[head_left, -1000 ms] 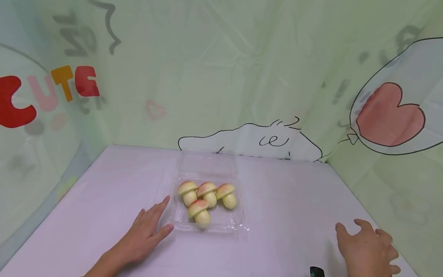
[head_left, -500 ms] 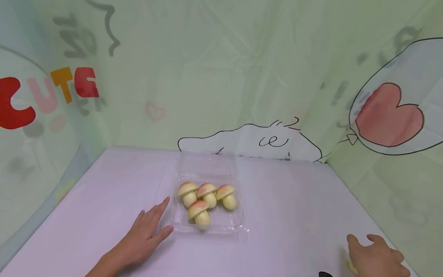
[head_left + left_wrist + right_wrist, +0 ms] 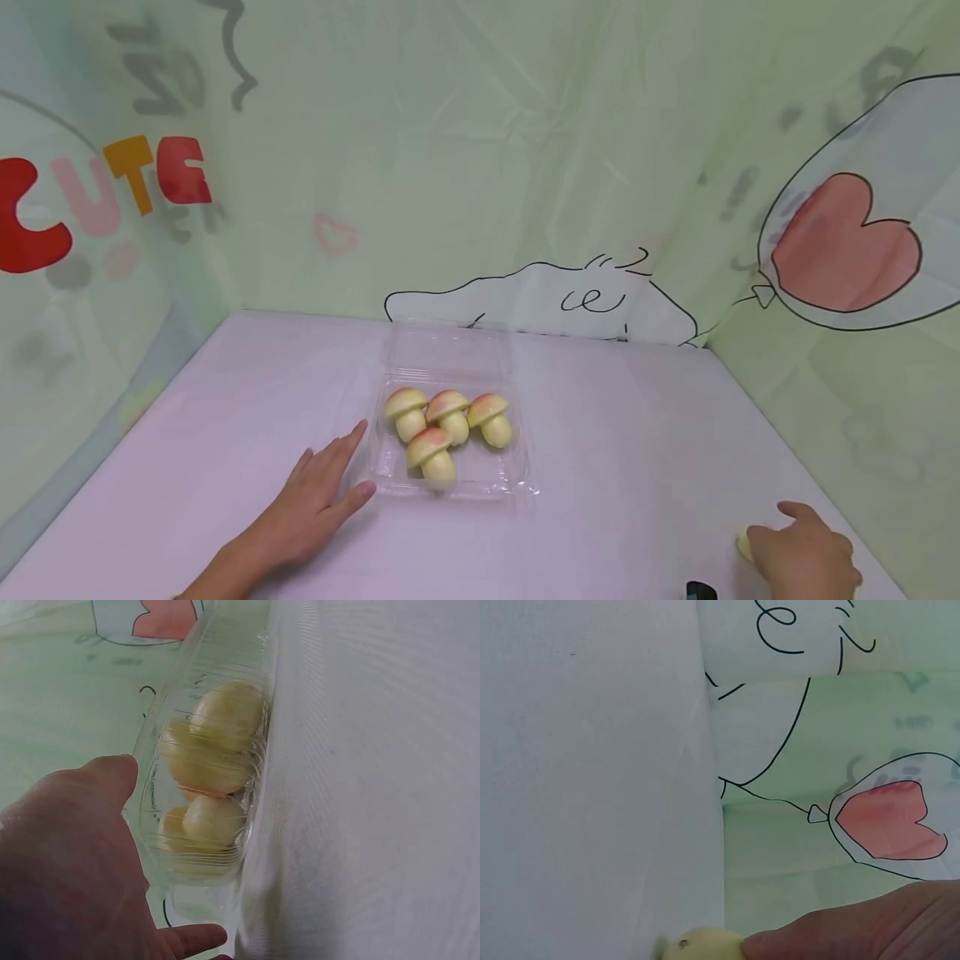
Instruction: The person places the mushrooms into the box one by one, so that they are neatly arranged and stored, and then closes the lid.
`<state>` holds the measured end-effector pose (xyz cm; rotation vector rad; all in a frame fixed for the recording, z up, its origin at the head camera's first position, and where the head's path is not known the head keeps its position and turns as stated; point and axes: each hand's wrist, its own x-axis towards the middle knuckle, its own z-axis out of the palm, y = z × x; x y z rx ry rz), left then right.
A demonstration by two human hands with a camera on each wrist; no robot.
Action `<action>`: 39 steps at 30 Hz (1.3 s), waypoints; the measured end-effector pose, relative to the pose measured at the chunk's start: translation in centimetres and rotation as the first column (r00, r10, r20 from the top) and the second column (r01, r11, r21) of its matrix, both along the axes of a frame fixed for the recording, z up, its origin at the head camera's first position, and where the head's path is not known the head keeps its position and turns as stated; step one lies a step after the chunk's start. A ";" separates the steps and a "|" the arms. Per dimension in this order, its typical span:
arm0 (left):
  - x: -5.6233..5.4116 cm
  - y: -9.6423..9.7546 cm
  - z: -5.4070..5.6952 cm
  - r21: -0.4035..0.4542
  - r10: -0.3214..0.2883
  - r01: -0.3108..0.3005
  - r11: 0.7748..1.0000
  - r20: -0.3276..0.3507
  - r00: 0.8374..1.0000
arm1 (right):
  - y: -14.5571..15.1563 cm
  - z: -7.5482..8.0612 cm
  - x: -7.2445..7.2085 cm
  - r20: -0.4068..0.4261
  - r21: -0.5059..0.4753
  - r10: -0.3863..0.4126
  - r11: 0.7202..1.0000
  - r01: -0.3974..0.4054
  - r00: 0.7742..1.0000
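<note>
In the head view, a clear plastic clamshell box (image 3: 480, 487) stands with its lid folded back. Several toy mushrooms (image 3: 439, 468), pale yellow with reddish caps, lie inside it. My left hand (image 3: 300, 512) rests at the box's left side, fingers spread and fingertips close to its wall. The left wrist view shows the box wall (image 3: 150, 847) beside that hand, with mushrooms (image 3: 214, 821) behind the plastic. At the lower right, my right hand (image 3: 806, 554) pinches another toy mushroom (image 3: 744, 544), mostly hidden by the hand. In the right wrist view, my thumb (image 3: 840, 930) presses its rounded pale yellow end (image 3: 705, 946).
A white cloth covers the table (image 3: 600, 467). Green printed curtains (image 3: 465, 167) enclose the back and both sides. A small black object (image 3: 701, 591) shows at the bottom edge, left of my right hand.
My right hand, spread and holding nothing visible a second ago, has moved lower right and closed on a toy mushroom that now shows beside its thumb. My left hand and the box stay put.
</note>
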<state>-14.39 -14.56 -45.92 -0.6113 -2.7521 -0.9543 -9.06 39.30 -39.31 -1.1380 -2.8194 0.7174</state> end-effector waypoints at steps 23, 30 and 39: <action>0.2 0.0 0.4 0.010 0.000 0.000 1.000 0.007 1.000 | -0.5 -0.8 -0.4 -0.232 -0.011 -0.023 1.000 0.021 0.972; 0.2 0.0 0.3 0.009 0.003 -0.003 1.000 0.005 1.000 | -1.1 -1.1 -0.8 -0.263 -0.006 0.002 1.000 -0.003 0.965; 0.2 0.0 0.4 0.010 -0.003 0.002 1.000 0.014 1.000 | -1.9 -1.1 -1.3 -0.295 -0.028 0.012 0.999 -0.021 0.955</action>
